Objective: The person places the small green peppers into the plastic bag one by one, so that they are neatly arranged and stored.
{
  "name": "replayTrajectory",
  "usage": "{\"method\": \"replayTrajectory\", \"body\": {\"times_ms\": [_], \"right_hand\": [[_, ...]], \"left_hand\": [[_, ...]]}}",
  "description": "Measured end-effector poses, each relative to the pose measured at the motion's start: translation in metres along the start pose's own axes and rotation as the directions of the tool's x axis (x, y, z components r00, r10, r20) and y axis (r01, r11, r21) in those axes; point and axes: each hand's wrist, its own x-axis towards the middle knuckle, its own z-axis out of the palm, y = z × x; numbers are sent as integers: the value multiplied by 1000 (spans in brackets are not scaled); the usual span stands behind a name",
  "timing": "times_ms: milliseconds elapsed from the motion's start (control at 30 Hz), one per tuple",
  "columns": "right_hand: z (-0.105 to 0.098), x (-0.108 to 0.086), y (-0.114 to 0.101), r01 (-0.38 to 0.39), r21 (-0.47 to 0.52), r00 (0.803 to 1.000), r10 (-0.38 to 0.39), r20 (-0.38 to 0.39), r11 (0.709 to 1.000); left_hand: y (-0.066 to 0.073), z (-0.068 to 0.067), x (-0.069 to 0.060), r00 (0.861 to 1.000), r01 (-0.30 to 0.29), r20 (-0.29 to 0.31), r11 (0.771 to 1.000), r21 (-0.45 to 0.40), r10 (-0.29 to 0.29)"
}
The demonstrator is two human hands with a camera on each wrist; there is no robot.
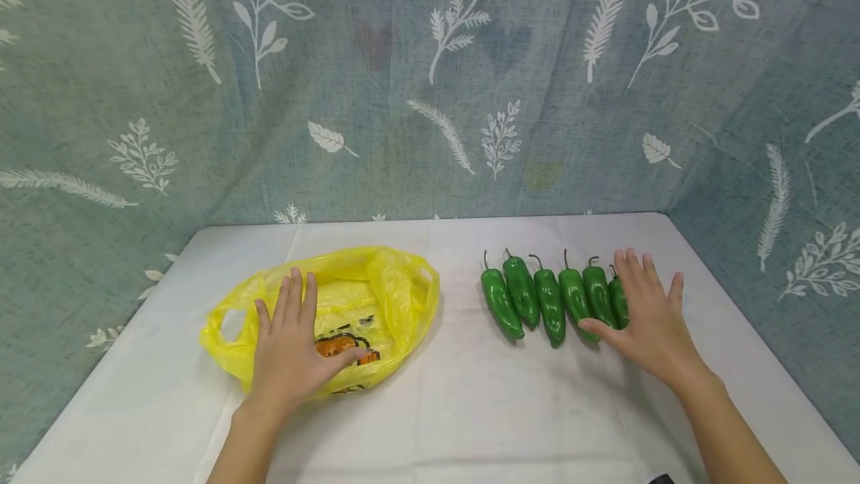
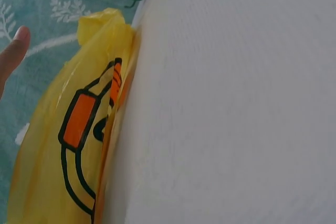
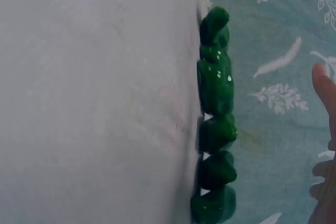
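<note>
In the head view a yellow plastic bag [image 1: 403,297] lies spread on the left of the table, its mouth gaping and an orange and black print showing. My left hand [image 1: 289,353] hovers over its near left part with the fingers straight and spread, gripping nothing. Several green chili peppers [image 1: 551,308] lie side by side in a row to the right, stems pointing away. Above the right end of that row is my right hand [image 1: 652,320], fingers extended and holding nothing; it partly hides the last pepper. The left wrist view shows the bag's printed side [image 2: 79,119] close up.
A white cloth [image 1: 470,424] covers the table. Blue-green fabric [image 1: 403,95] with white leaf prints hangs behind and along the sides. Part of a small dark object [image 1: 661,479] shows at the bottom edge, right of centre.
</note>
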Motion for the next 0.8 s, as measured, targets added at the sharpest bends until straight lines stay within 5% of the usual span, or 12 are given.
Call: {"method": "replayTrajectory", "body": {"times_ms": [500, 800], "right_hand": [[-2, -9, 19, -29, 105, 998, 34, -48, 994], [0, -14, 29, -72, 205, 994, 88, -70, 976]], "left_hand": [[-33, -12, -13, 998, 54, -33, 995, -89, -57], [-47, -21, -20, 991, 122, -33, 966, -228, -133]]}}
